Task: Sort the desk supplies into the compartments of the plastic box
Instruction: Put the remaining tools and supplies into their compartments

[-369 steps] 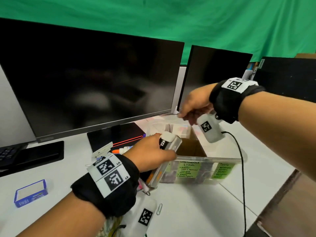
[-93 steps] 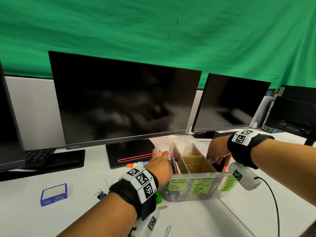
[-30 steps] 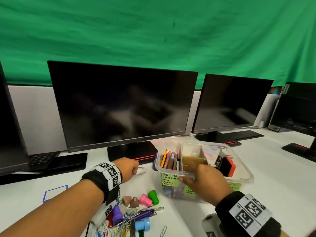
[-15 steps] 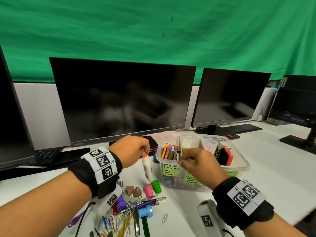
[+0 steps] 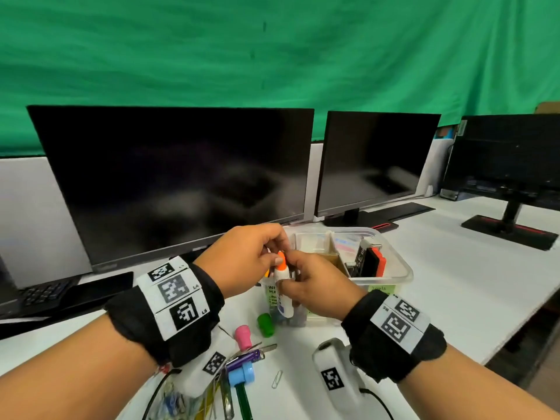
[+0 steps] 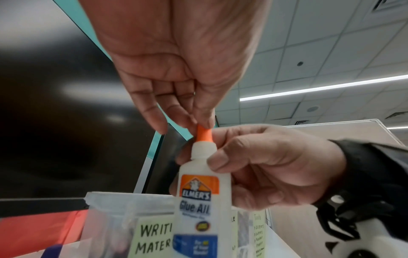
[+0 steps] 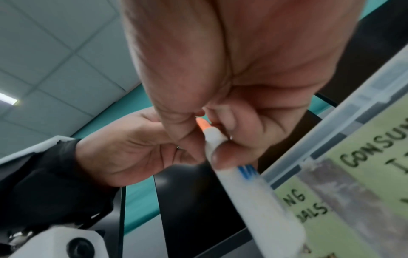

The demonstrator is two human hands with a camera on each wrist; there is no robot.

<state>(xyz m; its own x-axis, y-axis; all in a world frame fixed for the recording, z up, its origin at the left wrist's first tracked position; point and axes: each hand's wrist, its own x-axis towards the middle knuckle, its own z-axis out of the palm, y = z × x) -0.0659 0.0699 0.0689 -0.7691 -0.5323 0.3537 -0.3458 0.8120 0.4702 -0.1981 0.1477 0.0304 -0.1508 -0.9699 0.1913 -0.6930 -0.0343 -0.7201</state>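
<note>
While my right hand (image 5: 315, 286) wraps its thumb and fingers round the shoulder of the glue bottle (image 6: 198, 200), my left hand (image 5: 245, 262) pinches the tip of its orange cap (image 6: 204, 133) from above. Its label reads "ELMER'S Glue-All" — an orange panel on top, a blue band lower down — on a smooth, white, flattish plastic body with a tapered cone nozzle. I hold the bottle upright in the air, just in front of the plastic box (image 5: 400, 274), not in any compartment.

That box is clear, thin-walled, with rounded corners and cardboard dividers. Green sticky notes on its front are hand-lettered: "WRITI… MATER…" on the left one (image 6: 154, 239), "CONSU…" on the middle one (image 7: 375, 157), "Tools" on the right one (image 5: 381, 288), the smaller lines too blurred to read. A black-and-orange item (image 5: 374, 262) stands in the right compartment.

On the white desk (image 5: 454, 283) lie a green cap-shaped eraser (image 5: 266, 325), a pink one (image 5: 243, 337) and a wire paper clip (image 5: 276, 379) — loose, near my wrists.
</note>
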